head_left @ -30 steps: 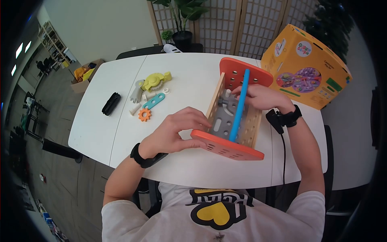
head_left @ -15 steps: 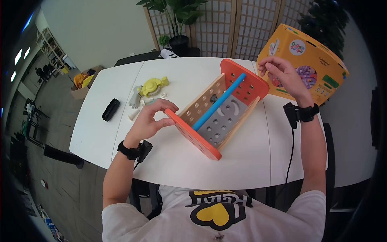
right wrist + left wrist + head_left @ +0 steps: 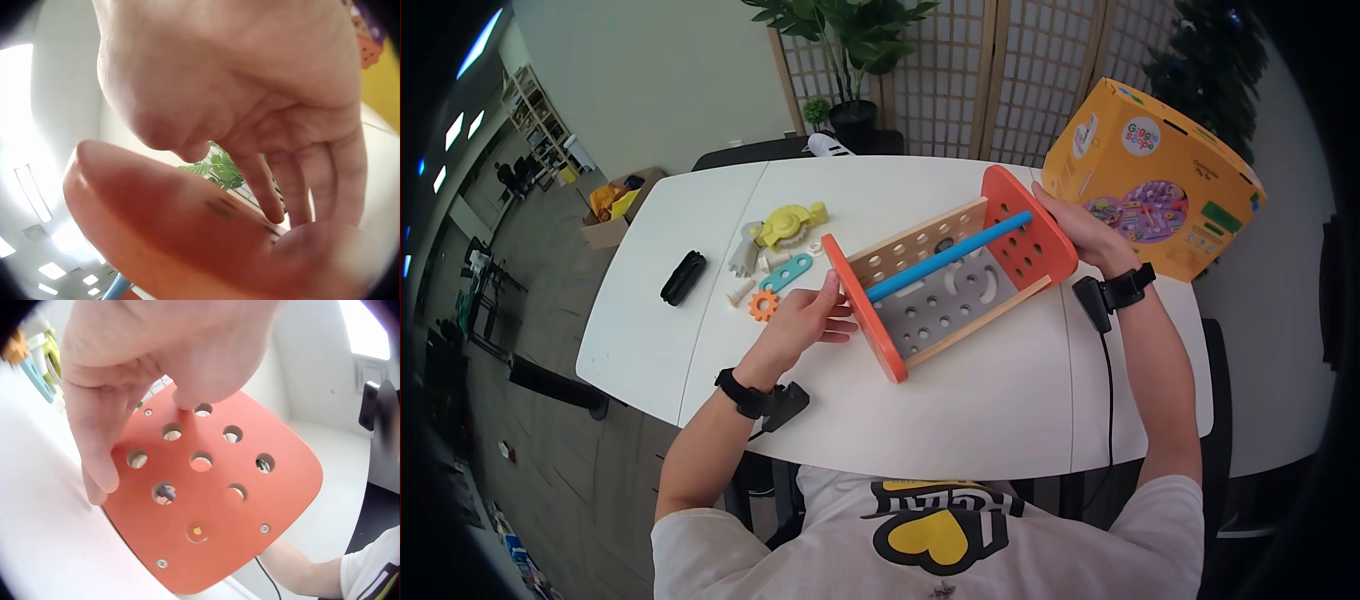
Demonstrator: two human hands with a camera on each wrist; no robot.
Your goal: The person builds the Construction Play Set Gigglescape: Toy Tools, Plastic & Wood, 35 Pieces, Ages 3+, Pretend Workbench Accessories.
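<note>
A toy box frame with red end panels, a blue bar, a grey perforated board and wooden side rails stands at an angle on the table. At its left panel is my left hand; in the left wrist view that hand has thumb and fingers against the red panel, which has round holes and screws. My right hand is at the outer side of the right panel; in the right wrist view its fingers extend along the red panel, partly hidden by it.
Left on the white table are a yellow toy piece, a teal strip, an orange gear, pale bolts and a black case. A yellow carton stands back right. A cable hangs from the right wrist device.
The toy frame has turned, its left end going leftward and its blue bar lying flatter. My right hand left the frame's inside, rose, then came down to the right panel. My left hand stayed near the left panel.
</note>
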